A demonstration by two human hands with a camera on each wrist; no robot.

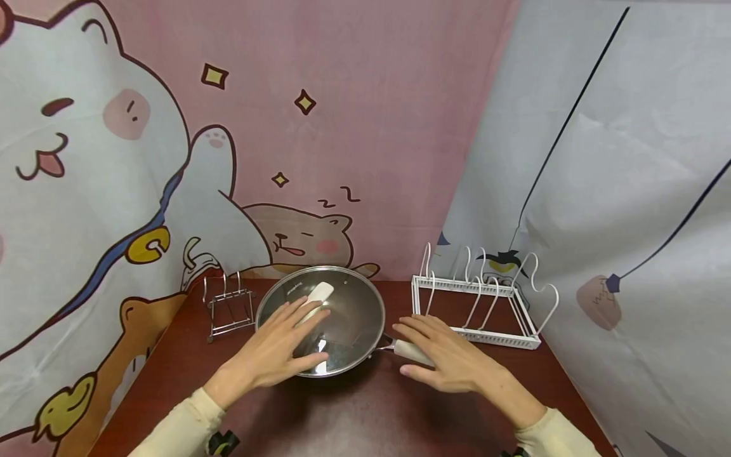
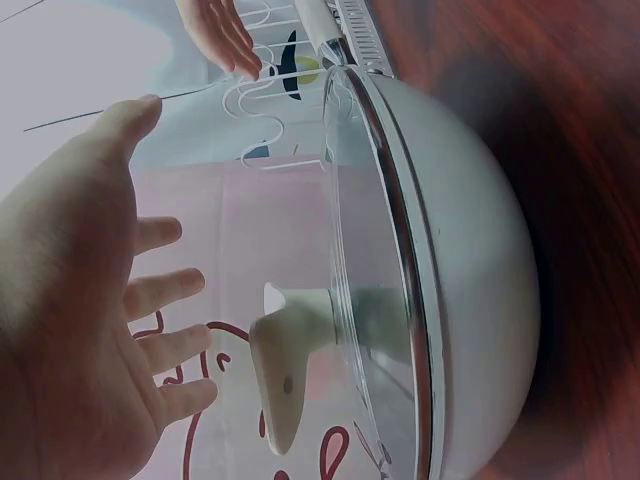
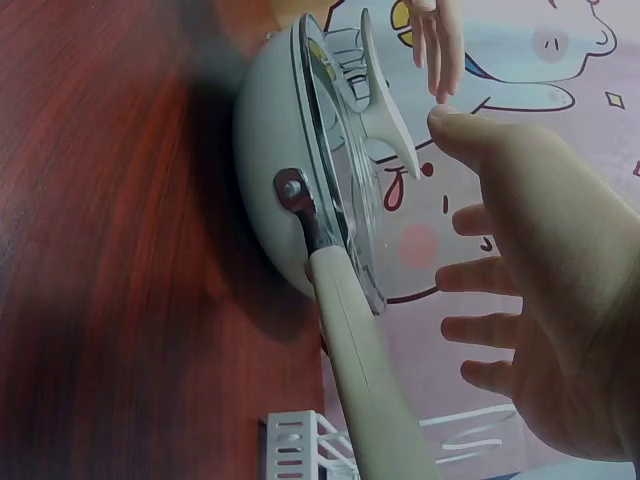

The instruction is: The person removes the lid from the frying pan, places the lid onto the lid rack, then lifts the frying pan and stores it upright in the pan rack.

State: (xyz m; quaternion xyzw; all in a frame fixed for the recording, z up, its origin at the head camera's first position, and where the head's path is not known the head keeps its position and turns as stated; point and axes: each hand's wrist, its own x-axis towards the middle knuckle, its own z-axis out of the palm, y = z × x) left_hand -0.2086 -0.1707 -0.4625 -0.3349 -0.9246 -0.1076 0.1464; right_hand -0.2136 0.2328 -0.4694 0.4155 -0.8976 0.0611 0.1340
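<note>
A white wok stands on the table with a glass lid on top. The lid has a cream knob, and a long cream handle extends from the wok to the right. My left hand is held over the lid near the knob, fingers spread and holding nothing; the left wrist view shows a gap between fingertips and knob. Above the long handle hovers my right hand, fingers extended. In the right wrist view that hand is apart from the handle.
A small metal rack stands left of the wok. At the right is a larger white rack with curved upright dividers. Cartoon-printed cloth hangs behind and beside the dark red wooden table.
</note>
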